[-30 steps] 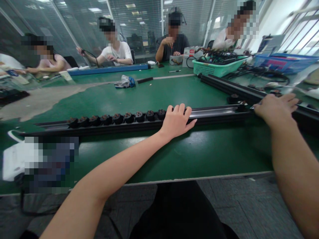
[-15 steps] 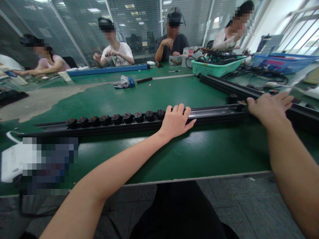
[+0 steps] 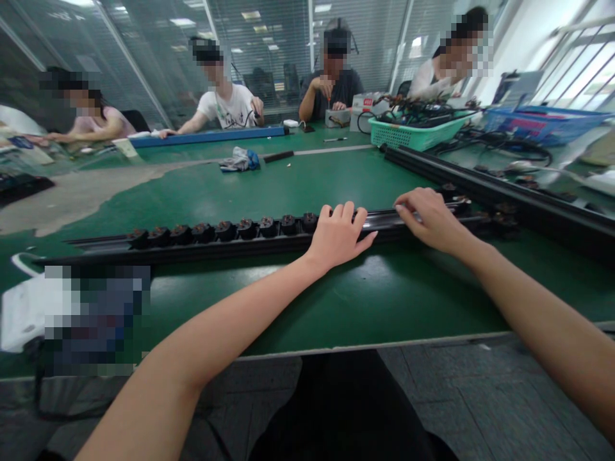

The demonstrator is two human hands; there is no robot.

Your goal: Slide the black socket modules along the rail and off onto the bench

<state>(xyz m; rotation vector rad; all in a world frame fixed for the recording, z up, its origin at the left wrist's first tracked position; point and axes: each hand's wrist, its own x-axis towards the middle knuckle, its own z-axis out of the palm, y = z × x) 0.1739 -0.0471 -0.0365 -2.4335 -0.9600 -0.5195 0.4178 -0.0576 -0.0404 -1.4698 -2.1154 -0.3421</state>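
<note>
A long black rail (image 3: 230,248) lies across the green table in front of me, with a row of black round socket modules (image 3: 246,228) seated in its left half. My left hand (image 3: 339,235) rests on the rail at the right end of that row, fingers spread over it and thumb stretched to the right. Just right of it, my right hand (image 3: 425,214) is over the rail's bare stretch, fingers curled in toward the thumb. What it pinches, if anything, is hidden. Loose dark parts (image 3: 502,214) lie by the rail's right end.
A second black rail (image 3: 461,173) runs diagonally at right. Behind it stand a green basket (image 3: 403,133) of cables and a blue basket (image 3: 542,121). A crumpled cloth (image 3: 240,159) lies mid-table. A white device (image 3: 24,314) sits front left. Several people work across the table.
My right hand has moved left from the loose parts near the diagonal rail to above the rail in front of me, its fingers now curled. My left hand stays put.
</note>
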